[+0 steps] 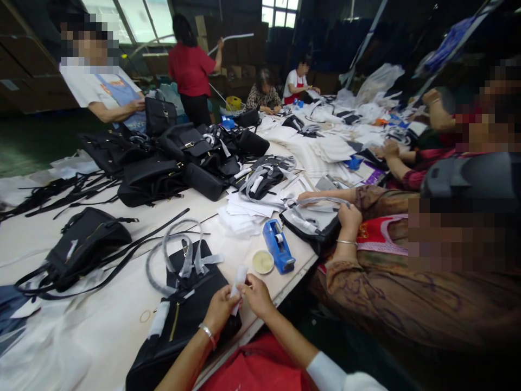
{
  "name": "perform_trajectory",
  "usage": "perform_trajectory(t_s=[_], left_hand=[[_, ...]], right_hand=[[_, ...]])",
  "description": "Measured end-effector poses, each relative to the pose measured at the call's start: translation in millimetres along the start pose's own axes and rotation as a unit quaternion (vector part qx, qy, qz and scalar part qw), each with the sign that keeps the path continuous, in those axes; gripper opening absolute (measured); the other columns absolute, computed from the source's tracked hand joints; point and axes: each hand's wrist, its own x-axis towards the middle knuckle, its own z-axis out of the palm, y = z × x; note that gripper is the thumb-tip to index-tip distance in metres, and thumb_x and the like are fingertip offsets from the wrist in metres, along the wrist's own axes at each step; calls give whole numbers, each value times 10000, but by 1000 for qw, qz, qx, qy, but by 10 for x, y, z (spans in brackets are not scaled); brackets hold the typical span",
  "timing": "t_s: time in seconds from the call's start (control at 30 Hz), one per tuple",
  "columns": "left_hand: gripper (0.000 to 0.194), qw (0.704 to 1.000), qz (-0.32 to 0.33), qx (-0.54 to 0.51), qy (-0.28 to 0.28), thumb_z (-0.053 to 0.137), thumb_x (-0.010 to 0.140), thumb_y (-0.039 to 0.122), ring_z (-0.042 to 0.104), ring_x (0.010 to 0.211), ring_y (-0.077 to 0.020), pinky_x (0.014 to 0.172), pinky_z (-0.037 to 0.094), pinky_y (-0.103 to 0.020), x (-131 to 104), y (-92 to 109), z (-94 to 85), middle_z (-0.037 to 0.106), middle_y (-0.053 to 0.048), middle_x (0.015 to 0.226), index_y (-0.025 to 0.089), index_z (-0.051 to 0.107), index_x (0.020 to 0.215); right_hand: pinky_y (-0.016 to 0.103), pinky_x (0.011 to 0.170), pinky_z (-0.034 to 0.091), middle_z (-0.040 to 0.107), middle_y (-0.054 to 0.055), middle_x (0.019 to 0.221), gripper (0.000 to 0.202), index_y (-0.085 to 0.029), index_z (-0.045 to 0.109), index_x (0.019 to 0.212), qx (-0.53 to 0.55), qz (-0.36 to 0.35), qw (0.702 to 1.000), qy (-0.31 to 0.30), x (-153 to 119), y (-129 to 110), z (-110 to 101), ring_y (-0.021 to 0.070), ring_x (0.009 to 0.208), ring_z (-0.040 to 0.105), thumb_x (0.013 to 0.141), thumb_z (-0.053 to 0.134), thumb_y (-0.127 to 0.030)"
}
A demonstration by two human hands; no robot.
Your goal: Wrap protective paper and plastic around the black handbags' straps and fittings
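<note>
A strip of white wrapping paper (240,277) stands between my two hands, above the table's near edge. My left hand (220,310), with a bracelet at the wrist, pinches its lower part. The fingers of my right hand (257,296) close on its side. Beneath and left of them lies a black handbag (193,320) with a gold zipper. Its handles (157,271) are wrapped in clear film, and a white wrap (159,317) covers a part near its left side. Just beyond my hands sit a small round dish (262,262) and a blue tape dispenser (279,247).
Another black bag (89,241) with long straps lies at left. Black bags (183,146) are heaped farther back, near white paper sheets (246,212). At right, a co-worker's hands (350,217) handle a bag (311,220). Several other people work around the table (134,228).
</note>
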Motion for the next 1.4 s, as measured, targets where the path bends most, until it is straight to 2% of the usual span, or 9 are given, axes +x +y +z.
perform_trajectory(t_s=[0.27, 0.5, 0.8, 0.9, 0.97, 1.07, 1.13, 1.23, 1.4], left_hand=[[196, 998, -7, 27, -49, 637, 674, 298, 459, 531, -94, 537, 338, -225, 22, -1, -86, 540, 32, 590, 142, 552, 759], [274, 997, -23, 34, -67, 625, 687, 267, 505, 606, -108, 596, 390, -238, 50, -33, -141, 533, 34, 690, 156, 532, 921], [206, 999, -30, 26, 1, 588, 675, 245, 502, 519, -105, 516, 384, -226, 60, -68, -46, 518, 47, 606, 154, 528, 850], [138, 999, -37, 35, 18, 550, 692, 237, 508, 499, -106, 493, 380, -219, 34, -67, -38, 514, 49, 578, 165, 514, 804], [107, 998, -38, 35, 26, 535, 703, 242, 512, 497, -103, 486, 380, -214, 15, -65, -34, 516, 50, 580, 173, 501, 776], [84, 998, -35, 32, 30, 528, 704, 238, 507, 485, -97, 479, 377, -208, 2, -56, -19, 516, 52, 574, 180, 486, 750], [77, 998, -34, 35, 32, 522, 702, 230, 504, 476, -96, 478, 378, -208, 4, -50, -8, 513, 55, 562, 180, 488, 750], [79, 998, -34, 34, 32, 518, 704, 234, 509, 477, -100, 476, 384, -212, 12, -50, 0, 517, 52, 560, 179, 490, 753], [81, 998, -38, 30, 31, 519, 701, 233, 513, 474, -103, 476, 394, -218, 17, -68, -9, 527, 48, 562, 177, 498, 756]], right_hand=[[230, 608, 379, 582, -12, 665, 194, -177, 552, 697, 9, 13, 1000, -19, 55, 81, 3, 148, 656, 533, 772, 542, -356], [227, 612, 385, 611, -10, 698, 197, -177, 576, 732, 18, 18, 1000, -17, 102, 119, 20, 147, 664, 548, 777, 551, -367], [218, 630, 399, 639, -11, 745, 133, -192, 594, 779, -34, -11, 999, -24, 81, 56, 51, 134, 685, 565, 802, 556, -317], [233, 693, 409, 651, 2, 815, 126, -205, 603, 838, -82, -63, 994, -30, 133, -33, -280, 146, 755, 579, 825, 535, -310], [257, 748, 396, 646, 23, 875, 164, -210, 597, 882, -161, -75, 983, 52, 220, -51, -667, 164, 822, 573, 859, 483, -325], [281, 757, 372, 629, 69, 938, 228, -198, 592, 921, -304, -22, 936, 179, 407, 49, -1283, 198, 891, 552, 880, 432, -355], [278, 722, 365, 626, 94, 925, 245, -183, 605, 887, -351, 38, 919, 175, 528, 189, -1567, 211, 887, 549, 860, 458, -377], [255, 640, 353, 638, 76, 798, 307, -184, 617, 750, -337, 106, 929, 111, 654, 418, -1712, 189, 774, 565, 847, 461, -430], [227, 536, 315, 611, 32, 604, 368, -184, 583, 593, -295, 125, 943, 90, 746, 631, -1592, 149, 599, 536, 812, 488, -464]])
